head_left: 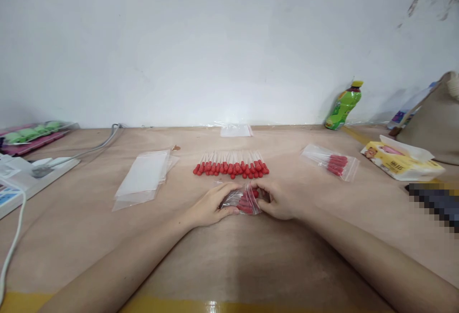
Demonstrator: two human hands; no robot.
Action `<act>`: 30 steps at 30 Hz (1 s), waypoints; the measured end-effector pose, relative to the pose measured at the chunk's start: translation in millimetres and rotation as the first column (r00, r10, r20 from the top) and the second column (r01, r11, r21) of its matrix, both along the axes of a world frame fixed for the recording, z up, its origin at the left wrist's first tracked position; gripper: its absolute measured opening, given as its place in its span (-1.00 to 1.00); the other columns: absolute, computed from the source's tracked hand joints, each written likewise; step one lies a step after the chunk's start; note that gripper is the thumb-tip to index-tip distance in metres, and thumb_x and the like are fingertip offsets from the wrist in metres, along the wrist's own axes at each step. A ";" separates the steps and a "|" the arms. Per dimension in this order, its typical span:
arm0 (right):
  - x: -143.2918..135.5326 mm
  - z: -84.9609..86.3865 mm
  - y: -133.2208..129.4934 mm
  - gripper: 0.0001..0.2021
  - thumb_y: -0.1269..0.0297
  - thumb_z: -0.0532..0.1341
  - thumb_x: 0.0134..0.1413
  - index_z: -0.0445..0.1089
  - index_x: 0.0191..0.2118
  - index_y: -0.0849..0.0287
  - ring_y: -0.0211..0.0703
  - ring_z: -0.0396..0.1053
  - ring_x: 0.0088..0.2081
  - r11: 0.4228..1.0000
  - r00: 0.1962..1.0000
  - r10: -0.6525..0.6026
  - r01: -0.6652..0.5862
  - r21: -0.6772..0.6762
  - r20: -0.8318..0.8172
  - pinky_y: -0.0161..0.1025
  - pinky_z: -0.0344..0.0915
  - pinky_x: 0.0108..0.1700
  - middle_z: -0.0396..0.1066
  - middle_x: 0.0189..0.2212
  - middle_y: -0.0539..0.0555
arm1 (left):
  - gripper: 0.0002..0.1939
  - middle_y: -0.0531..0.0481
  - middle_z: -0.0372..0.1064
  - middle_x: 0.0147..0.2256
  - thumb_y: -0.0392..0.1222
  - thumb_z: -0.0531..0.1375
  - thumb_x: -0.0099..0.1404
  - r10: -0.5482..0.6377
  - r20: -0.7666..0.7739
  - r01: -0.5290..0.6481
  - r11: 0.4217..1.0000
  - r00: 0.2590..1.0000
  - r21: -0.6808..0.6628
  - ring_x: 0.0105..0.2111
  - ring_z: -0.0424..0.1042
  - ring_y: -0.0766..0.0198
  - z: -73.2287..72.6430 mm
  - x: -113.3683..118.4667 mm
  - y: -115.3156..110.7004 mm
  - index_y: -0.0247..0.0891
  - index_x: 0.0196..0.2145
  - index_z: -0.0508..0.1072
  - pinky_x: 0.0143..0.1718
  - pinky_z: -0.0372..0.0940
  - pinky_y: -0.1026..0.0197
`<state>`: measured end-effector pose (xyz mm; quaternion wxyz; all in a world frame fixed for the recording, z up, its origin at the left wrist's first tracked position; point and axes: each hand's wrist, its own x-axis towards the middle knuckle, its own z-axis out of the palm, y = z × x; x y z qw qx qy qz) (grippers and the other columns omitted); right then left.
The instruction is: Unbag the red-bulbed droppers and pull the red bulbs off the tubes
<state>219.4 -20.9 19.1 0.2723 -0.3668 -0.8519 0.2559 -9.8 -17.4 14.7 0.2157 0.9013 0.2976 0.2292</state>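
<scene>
Between my hands, low over the table, is a clear zip bag (247,203) with several red-tipped swab-like sticks inside. My left hand (214,204) curls round the bag's left end, thumb along its near edge. On the other side, my right hand (278,199) pinches the end by the red tips, fingers closed on the plastic. Just beyond lies a row of loose red-tipped sticks (231,165), pale shafts pointing away from me. To the left rests a stack of flat clear bags (145,174). A filled bag of red-tipped sticks (335,163) lies to the right.
A power strip (60,164) with cables is at the left, near a packet of green items (32,136). At the right are a tissue pack (401,162), a green drink bottle (344,106), a dark pixelated object (435,203) and a beige bag (430,117).
</scene>
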 end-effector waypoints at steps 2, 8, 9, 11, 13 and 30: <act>2.9 0.8 1.0 -0.70 0.49 0.11 -0.11 0.30 -0.17 0.18 -0.33 0.18 -0.53 1.000 1.000 -0.009 0.009 0.008 0.029 -0.36 0.16 -0.46 0.29 -0.50 -0.04 | -0.51 -0.13 0.22 0.01 -0.08 0.14 0.21 0.007 0.002 -0.007 1.000 1.000 0.000 -0.01 0.25 0.15 -0.3 -0.4 0.2 -0.19 0.07 0.13 -0.01 0.18 0.06; 4.8 -3.0 4.2 -0.71 0.39 0.20 -0.12 0.32 -0.18 0.17 -0.17 0.29 -0.24 0.990 0.995 0.102 -0.101 0.100 0.003 -0.22 0.22 -0.18 0.36 -0.25 0.08 | -0.52 -0.13 0.21 0.02 -0.08 0.14 0.22 0.019 -0.023 -0.019 1.000 1.000 -0.022 0.00 0.23 0.15 -0.6 -0.3 0.9 -0.20 0.06 0.14 0.01 0.17 0.06; 3.9 -3.7 4.2 -0.73 0.41 0.19 -0.11 0.33 -0.18 0.17 -0.19 0.29 -0.25 0.991 0.995 0.097 -0.096 0.097 -0.008 -0.23 0.23 -0.19 0.37 -0.26 0.07 | -0.53 -0.13 0.22 0.01 -0.08 0.14 0.22 0.021 -0.024 -0.021 1.000 0.999 -0.023 -0.01 0.24 0.15 -0.5 -0.2 0.7 -0.20 0.05 0.15 0.01 0.17 0.06; 3.3 -3.8 4.2 -0.73 0.45 0.17 -0.11 0.33 -0.20 0.17 -0.24 0.30 -0.32 0.994 0.996 0.087 -0.085 0.070 -0.020 -0.27 0.24 -0.25 0.38 -0.31 0.05 | -0.54 -0.13 0.23 0.00 -0.07 0.13 0.22 0.019 -0.020 -0.020 1.000 1.000 -0.023 -0.01 0.24 0.16 -0.2 0.0 0.1 -0.20 0.05 0.16 0.00 0.17 0.07; 5.8 -2.4 5.0 -0.72 0.47 0.16 -0.12 0.33 -0.19 0.18 -0.30 0.27 -0.42 0.998 0.997 0.066 -0.067 -0.004 -0.026 -0.33 0.23 -0.36 0.37 -0.38 0.02 | -0.54 -0.12 0.23 0.00 -0.07 0.13 0.22 0.019 -0.019 -0.019 1.000 1.000 -0.024 -0.02 0.25 0.16 -0.3 -0.1 -0.5 -0.20 0.05 0.16 0.00 0.18 0.08; 22.2 -14.1 6.9 -0.32 0.33 0.40 -0.35 0.10 -0.04 0.12 -0.34 0.31 -0.39 0.823 0.946 0.057 -0.225 -0.522 -0.318 -0.30 0.33 -0.33 0.30 -0.34 -0.04 | -0.56 -0.10 0.24 0.00 -0.07 0.11 0.23 0.072 -0.012 -0.072 0.997 0.997 0.018 -0.03 0.26 0.17 -2.8 -0.9 -0.1 -0.18 0.05 0.17 -0.02 0.19 0.10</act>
